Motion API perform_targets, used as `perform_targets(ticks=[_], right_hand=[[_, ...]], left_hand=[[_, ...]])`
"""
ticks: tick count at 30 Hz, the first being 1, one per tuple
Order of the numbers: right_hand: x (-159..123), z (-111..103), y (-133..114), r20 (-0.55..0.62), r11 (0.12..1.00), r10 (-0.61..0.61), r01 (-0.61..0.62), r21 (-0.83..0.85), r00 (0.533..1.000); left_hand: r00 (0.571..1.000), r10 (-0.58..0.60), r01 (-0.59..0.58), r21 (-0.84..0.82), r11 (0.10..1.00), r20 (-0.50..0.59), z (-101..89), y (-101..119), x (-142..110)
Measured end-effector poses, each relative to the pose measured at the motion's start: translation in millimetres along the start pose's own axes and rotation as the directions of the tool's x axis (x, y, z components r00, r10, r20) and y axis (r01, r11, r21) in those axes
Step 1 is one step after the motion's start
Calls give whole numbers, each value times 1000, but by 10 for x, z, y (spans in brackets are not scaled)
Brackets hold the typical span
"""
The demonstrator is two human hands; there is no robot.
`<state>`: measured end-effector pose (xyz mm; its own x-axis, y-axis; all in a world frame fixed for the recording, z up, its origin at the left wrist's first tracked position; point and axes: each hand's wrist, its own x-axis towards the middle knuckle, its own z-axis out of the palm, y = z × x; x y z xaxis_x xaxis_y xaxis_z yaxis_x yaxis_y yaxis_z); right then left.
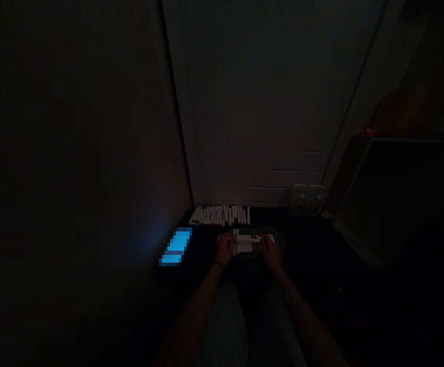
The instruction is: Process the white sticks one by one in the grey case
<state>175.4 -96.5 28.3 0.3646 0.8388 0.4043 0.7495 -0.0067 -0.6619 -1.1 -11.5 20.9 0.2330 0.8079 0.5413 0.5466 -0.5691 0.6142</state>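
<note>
In dim light, a white marker (248, 240) lies crosswise between my two hands. My left hand (225, 247) has its fingers closed at the marker's left end, and my right hand (270, 251) pinches the right end. Below them is an opened clear case (248, 254), its two halves spread side by side, with pale paper-like inserts (246, 246) inside. Two white markers (236, 247) stand side by side in the left half, close to my left fingers. Fine details are lost in the dark.
A row of several white markers (220, 215) with coloured ends lies along the back of the dark table (202, 255). A glowing, pixelated screen (176, 247) is at the left. Two small clear packages (299, 200) stand at the back right, near a shelf unit (355, 188).
</note>
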Motion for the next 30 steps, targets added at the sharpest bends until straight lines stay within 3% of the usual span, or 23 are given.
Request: perform_targets(ticks=[25, 30], right_hand=[[2, 4, 7, -17, 999, -1, 2, 55, 1000], [8, 27, 27, -26, 999, -14, 15, 42, 1000]], left_hand=[[999, 26, -27, 32, 999, 18, -9, 7, -9], [999, -13, 12, 32, 999, 29, -8, 27, -4]])
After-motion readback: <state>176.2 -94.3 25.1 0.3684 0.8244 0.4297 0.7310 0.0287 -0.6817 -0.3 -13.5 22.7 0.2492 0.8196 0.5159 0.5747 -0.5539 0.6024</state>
